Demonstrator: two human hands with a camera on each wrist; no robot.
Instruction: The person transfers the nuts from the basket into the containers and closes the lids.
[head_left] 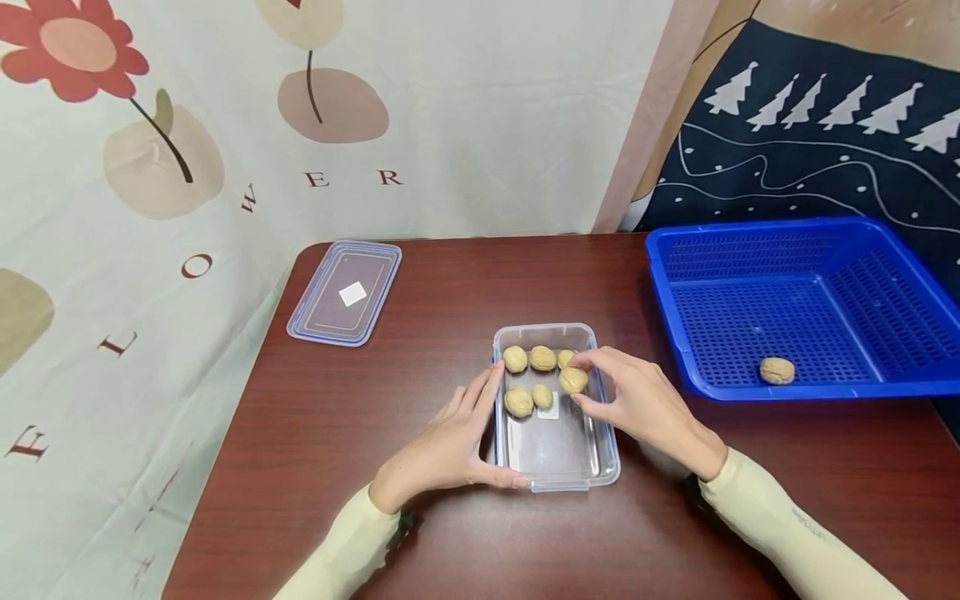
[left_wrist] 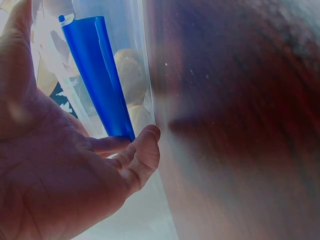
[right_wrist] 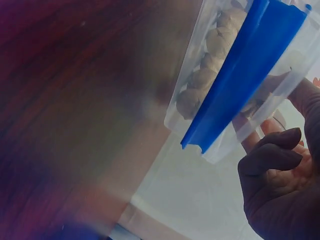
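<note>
A clear plastic food container [head_left: 555, 481] stands on the table with several walnuts [head_left: 519, 402] inside, toward its far half. My left hand [head_left: 442, 442] holds it by the left side, fingers along that wall and thumb at the near rim. In the left wrist view, fingertips [left_wrist: 150, 134] meet the wall beside a blue clip flap [left_wrist: 95, 75]. Over the container's right part, my right hand [head_left: 645, 400] pinches a walnut [head_left: 573, 381] between thumb and fingers. The right wrist view looks at the container from its right side, walnuts showing through the wall [right_wrist: 172, 112].
A blue plastic basket [head_left: 675, 333] stands at the back right with one walnut [head_left: 777, 371] in it. The container's lid [head_left: 322, 312], bearing a white square sticker, lies at the back left. Behind the brown table [head_left: 450, 283] hangs a printed cloth [head_left: 487, 125].
</note>
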